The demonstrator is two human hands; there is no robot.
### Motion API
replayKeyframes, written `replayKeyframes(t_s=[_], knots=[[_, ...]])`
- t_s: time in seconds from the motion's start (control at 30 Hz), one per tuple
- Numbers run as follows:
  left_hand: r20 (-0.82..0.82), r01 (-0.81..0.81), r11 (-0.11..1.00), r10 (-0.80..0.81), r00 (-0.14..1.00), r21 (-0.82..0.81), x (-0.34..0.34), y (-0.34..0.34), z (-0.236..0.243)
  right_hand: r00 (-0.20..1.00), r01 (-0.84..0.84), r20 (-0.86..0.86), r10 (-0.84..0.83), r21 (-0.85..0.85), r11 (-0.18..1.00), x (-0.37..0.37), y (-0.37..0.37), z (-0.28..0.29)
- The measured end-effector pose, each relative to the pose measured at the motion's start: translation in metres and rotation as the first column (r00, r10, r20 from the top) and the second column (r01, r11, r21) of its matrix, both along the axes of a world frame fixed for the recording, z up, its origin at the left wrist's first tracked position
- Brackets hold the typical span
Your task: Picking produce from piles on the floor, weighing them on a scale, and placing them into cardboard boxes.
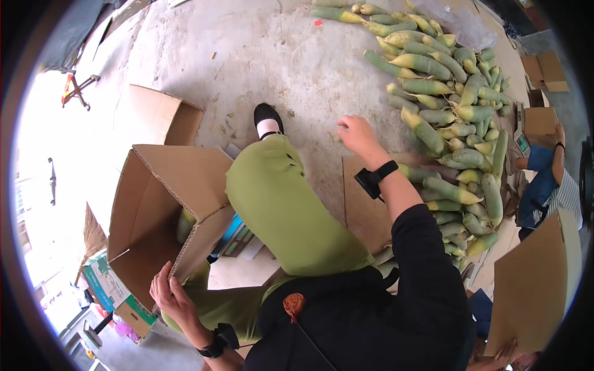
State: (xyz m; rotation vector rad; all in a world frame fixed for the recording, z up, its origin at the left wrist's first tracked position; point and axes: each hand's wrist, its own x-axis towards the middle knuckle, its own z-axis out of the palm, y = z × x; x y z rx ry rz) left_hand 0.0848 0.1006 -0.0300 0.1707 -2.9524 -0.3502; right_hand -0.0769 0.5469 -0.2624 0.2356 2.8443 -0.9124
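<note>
My left hand is closed on the near edge of an upright cardboard box whose flaps stand up. Part of a green radish shows inside the box; the rest of its inside is hidden by a flap. Over the concrete floor, my right hand is stretched forward with nothing in it, its fingers loosely bent and apart. Just right of that hand lies a big heap of long green radishes with pale yellowish ends. It touches none of them.
A second cardboard box stands beyond the first. A flat cardboard sheet lies beside the heap, and a clear plastic bag rests at its far end. At the right are another person and a large carton held by a hand.
</note>
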Motion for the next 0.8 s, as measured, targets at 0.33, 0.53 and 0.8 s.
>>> replayKeyframes(t_s=[0.33,0.53,0.8], knots=[[-0.018,-0.047,0.998,0.046,0.999,-0.047,0.001,0.004,0.0,0.901,0.009,0.386,-0.196,0.435,0.9,0.115,0.056,-0.098],[-0.029,-0.055,0.997,0.054,0.998,-0.05,-0.004,0.006,-0.003,0.805,-0.031,0.522,-0.281,0.51,0.859,0.107,0.066,-0.117],[-0.031,-0.043,0.997,0.041,0.999,-0.063,-0.009,0.007,0.002,0.906,-0.364,0.394,0.153,0.544,0.755,0.08,0.032,-0.122]])
